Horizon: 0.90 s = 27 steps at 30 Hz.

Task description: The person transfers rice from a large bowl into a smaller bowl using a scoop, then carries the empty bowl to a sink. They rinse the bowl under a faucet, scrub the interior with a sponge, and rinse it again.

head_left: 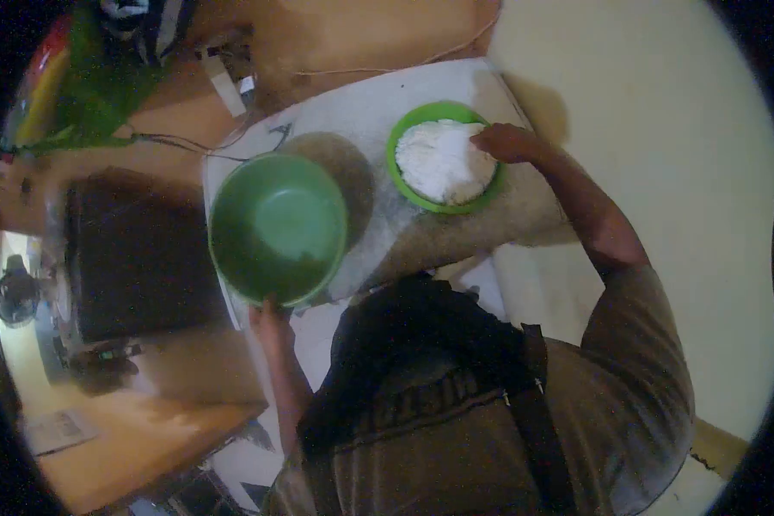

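A large green plastic basin stands on the left part of the pale-covered table, with nothing visible inside it. My left hand grips its near rim, fingers partly hidden by the wall. To the right is a smaller bright green bowl, heaped with white powder that looks like flour. My right hand reaches over the bowl's right rim, its fingers curled closed at the powder. A smooth white patch lies by the fingertips; whether they hold a scoop or only powder I cannot make out.
The table cover is pale and worn. A pale wall rises close on the right. Left of the table are a dark box-like object and a wooden surface. Thin cables run at the table's far left corner.
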Each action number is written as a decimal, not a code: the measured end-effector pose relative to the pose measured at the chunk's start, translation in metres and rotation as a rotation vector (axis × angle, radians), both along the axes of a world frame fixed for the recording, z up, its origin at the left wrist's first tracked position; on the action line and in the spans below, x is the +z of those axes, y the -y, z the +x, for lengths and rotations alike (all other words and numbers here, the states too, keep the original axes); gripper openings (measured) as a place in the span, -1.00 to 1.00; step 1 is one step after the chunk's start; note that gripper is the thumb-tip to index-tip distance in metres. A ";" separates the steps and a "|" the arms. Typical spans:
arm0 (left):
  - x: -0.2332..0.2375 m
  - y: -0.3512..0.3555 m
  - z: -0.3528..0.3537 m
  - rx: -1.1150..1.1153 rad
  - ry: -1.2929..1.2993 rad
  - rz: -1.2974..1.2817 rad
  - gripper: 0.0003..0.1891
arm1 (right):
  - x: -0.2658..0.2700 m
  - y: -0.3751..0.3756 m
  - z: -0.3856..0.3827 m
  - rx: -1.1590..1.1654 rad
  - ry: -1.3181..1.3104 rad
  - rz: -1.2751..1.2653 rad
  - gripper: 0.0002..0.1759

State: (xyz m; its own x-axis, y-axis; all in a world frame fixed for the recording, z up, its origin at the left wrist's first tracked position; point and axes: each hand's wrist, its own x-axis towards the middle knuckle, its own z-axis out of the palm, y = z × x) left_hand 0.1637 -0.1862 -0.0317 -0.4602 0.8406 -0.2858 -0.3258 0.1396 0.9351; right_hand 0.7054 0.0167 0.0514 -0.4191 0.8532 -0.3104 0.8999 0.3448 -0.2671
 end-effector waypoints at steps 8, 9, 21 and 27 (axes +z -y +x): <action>0.029 0.002 0.023 0.001 0.036 -0.016 -0.60 | 0.075 0.046 -0.079 -0.175 -0.434 0.053 -0.53; 0.032 0.001 0.026 -0.038 0.001 0.002 -0.63 | 0.076 0.051 -0.097 -0.015 -0.510 0.108 -0.52; 0.073 -0.006 0.037 -0.286 -0.262 0.115 -0.66 | 0.066 0.052 -0.214 0.248 0.047 0.422 -0.62; 0.130 -0.066 0.038 -0.532 -0.525 0.487 -0.65 | 0.088 0.040 -0.206 0.125 0.172 0.761 -0.78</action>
